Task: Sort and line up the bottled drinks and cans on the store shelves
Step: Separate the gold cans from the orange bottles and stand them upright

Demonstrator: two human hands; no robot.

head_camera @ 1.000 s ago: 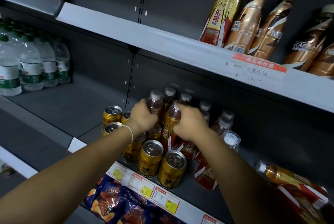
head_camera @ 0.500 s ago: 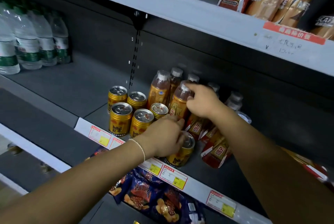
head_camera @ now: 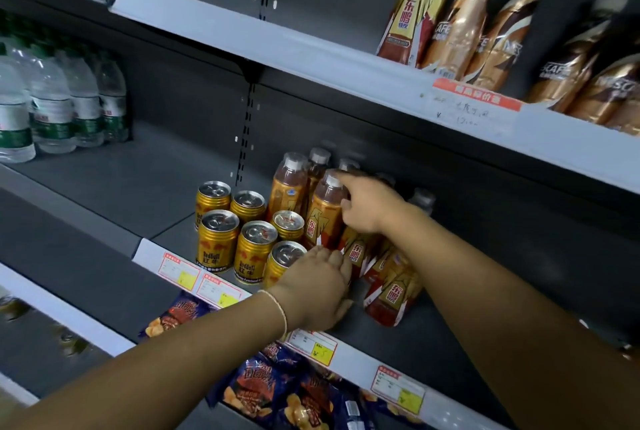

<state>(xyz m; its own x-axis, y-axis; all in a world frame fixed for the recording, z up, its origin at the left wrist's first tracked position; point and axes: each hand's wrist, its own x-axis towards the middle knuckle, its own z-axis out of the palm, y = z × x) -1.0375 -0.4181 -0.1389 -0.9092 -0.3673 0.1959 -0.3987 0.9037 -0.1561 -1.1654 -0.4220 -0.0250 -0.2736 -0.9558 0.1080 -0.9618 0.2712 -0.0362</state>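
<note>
Curling its fingers [head_camera: 333,260] round a front can [head_camera: 282,256], the left hand [head_camera: 311,292] could knock over the leaning bottles [head_camera: 393,294] beside it; the right hand [head_camera: 369,209] grips an upright bottle [head_camera: 323,218].

Left gap: bare shelf floor [head_camera: 138,187] between gold cans [head_camera: 218,242] and water bottles [head_camera: 52,110].
Front right: leaning bottles [head_camera: 393,291] block the way.
Overhead: upper shelf [head_camera: 311,58] limits height.
Far right: possibly open; dim.

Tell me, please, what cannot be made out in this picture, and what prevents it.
Head view, four things:
price label: handwriting blurred.
front can: lower part covered by left hand; its grip is unclear.
rear bottles: hidden behind right hand.
coffee bottles: cut off by right edge.
</note>
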